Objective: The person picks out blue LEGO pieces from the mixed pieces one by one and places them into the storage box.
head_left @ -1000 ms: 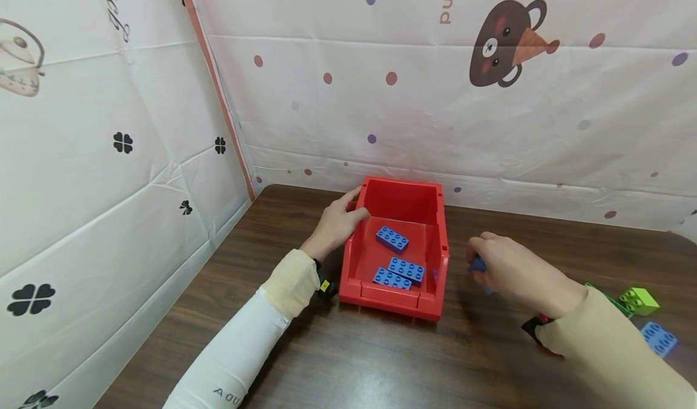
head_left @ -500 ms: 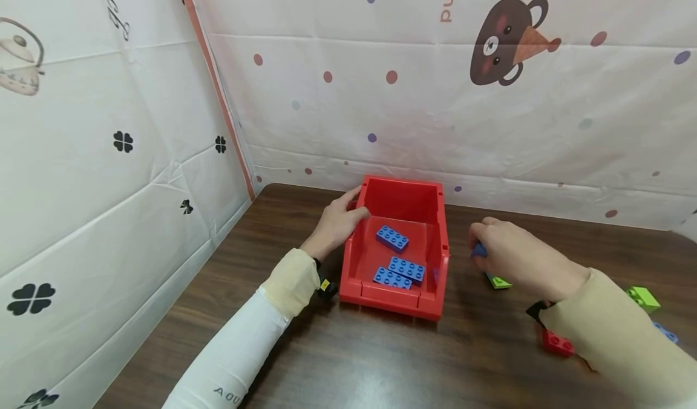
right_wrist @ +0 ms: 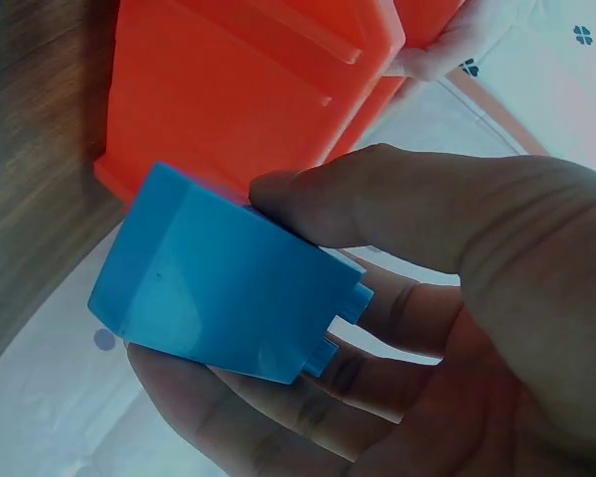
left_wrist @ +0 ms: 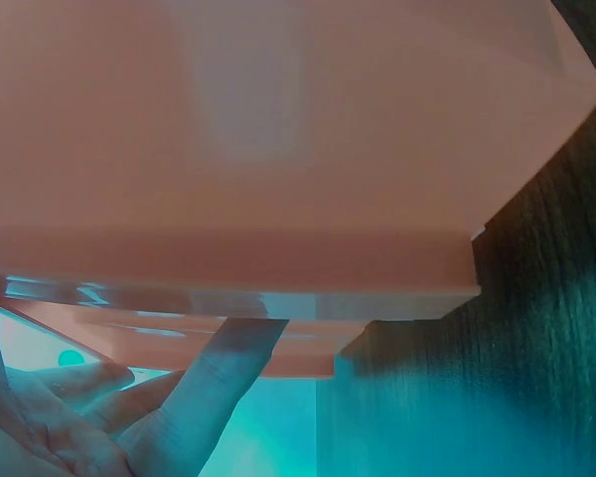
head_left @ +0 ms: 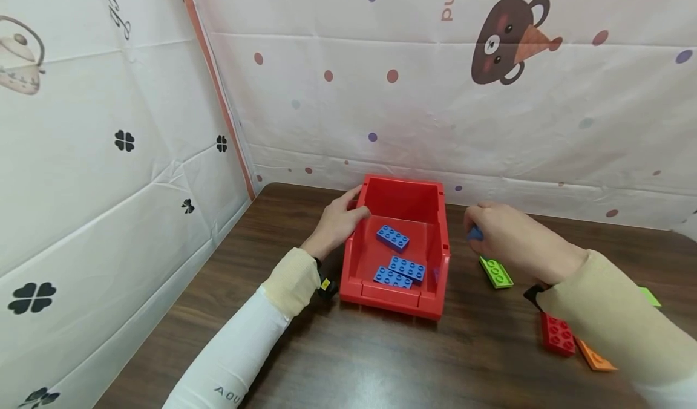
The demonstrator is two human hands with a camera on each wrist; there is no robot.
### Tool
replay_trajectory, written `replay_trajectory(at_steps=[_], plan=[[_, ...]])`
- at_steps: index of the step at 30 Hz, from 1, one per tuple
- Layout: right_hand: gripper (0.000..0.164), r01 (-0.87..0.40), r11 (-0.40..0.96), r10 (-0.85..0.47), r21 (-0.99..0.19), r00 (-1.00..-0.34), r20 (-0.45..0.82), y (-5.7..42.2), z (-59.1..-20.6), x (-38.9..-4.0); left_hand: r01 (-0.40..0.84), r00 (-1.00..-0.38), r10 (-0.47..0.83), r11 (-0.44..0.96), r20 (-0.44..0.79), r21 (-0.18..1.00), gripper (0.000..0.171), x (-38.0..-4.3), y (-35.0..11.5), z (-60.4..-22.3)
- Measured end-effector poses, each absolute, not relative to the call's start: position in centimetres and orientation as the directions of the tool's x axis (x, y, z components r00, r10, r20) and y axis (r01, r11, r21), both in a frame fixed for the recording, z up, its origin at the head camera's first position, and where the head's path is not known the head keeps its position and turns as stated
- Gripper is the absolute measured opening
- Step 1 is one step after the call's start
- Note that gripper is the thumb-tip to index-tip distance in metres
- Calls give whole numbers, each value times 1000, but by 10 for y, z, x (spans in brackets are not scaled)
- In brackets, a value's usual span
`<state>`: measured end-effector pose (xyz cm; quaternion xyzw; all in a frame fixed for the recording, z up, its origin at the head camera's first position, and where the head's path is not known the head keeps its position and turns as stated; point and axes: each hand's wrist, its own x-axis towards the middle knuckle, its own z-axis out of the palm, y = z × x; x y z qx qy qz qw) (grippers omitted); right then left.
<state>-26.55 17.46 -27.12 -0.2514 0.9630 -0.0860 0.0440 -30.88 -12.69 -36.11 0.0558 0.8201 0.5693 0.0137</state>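
Note:
My left hand [head_left: 334, 224] grips the left wall of a red plastic bin [head_left: 381, 303], the thumb hooked over the rim. In the left wrist view, the thumb [left_wrist: 214, 393] reaches up to that rim. Inside the bin lie blue toy bricks: one further back [head_left: 392, 238] and two near the front, side by side. A purple spot [head_left: 435, 274] shows at the right wall. Right of the bin, my right hand [head_left: 506, 239] pinches a blue toy block [right_wrist: 214, 278] between thumb and fingers. That block has sloped sides, its studs facing the palm; in the head view the hand mostly hides it.
A lime-green studded piece [head_left: 497, 273] lies on the dark wood table below my right hand. Nearer are a red brick [head_left: 558, 334] and an orange piece [head_left: 595, 359], beside my right sleeve. Another green piece [head_left: 650, 297] is mostly hidden by it. A printed sheet [head_left: 327, 106] hangs behind.
My right hand has moved up and away from the lime-green piece, carrying the blue block. The sleeve now uncovers the red and orange pieces. My left hand and the bin stay put.

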Motion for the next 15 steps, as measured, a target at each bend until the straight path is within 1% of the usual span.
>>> replay_trajectory(at_steps=[5, 9, 15], plan=[[34, -489, 856, -497, -167, -868, -6, 171, -268, -267, 72, -994, 104, 347, 38, 935, 71, -309, -126, -362], [31, -511, 848, -513, -141, -858, 21, 168, -267, -268, 67, -994, 101, 342, 35, 937, 71, -309, -126, -363], [29, -534, 833, -533, -144, -845, 49, 163, -264, -270, 69, -994, 100, 337, 38, 939, 71, -309, -127, -361]])
